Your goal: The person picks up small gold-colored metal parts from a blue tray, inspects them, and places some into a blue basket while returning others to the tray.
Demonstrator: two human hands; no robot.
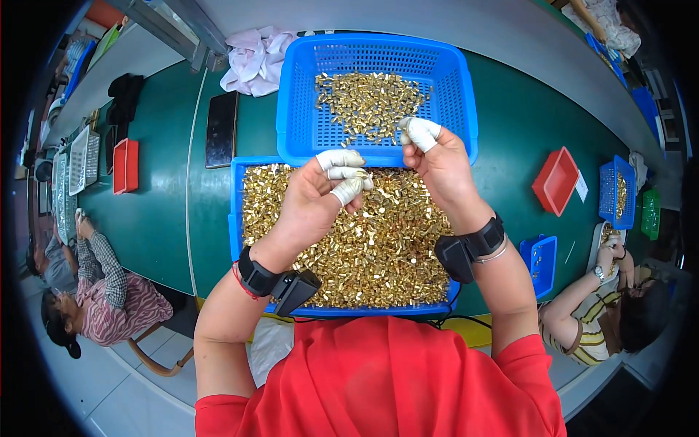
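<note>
Over a blue tray (237, 200) heaped with small gold-coloured metal pieces (349, 247), my left hand (314, 195) is closed in a pinch. White finger covers wrap its thumb and two fingers, and a small gold-coloured metal piece (365, 175) shows at the tips. My right hand (445, 166), its thumb wrapped in white, is also pinched, near the front rim of a blue perforated basket (290, 109). Whatever lies between its fingertips is too small to make out. A looser pile of the same gold-coloured pieces (371, 102) lies in that basket. Dark bands sit on both wrists.
A dark phone (221, 130) and a crumpled pale cloth (256, 60) lie left of the basket on the green table (164, 175). Red bins (125, 166) stand to both sides, and a small blue bin (539, 264) at right. A person sits at each side.
</note>
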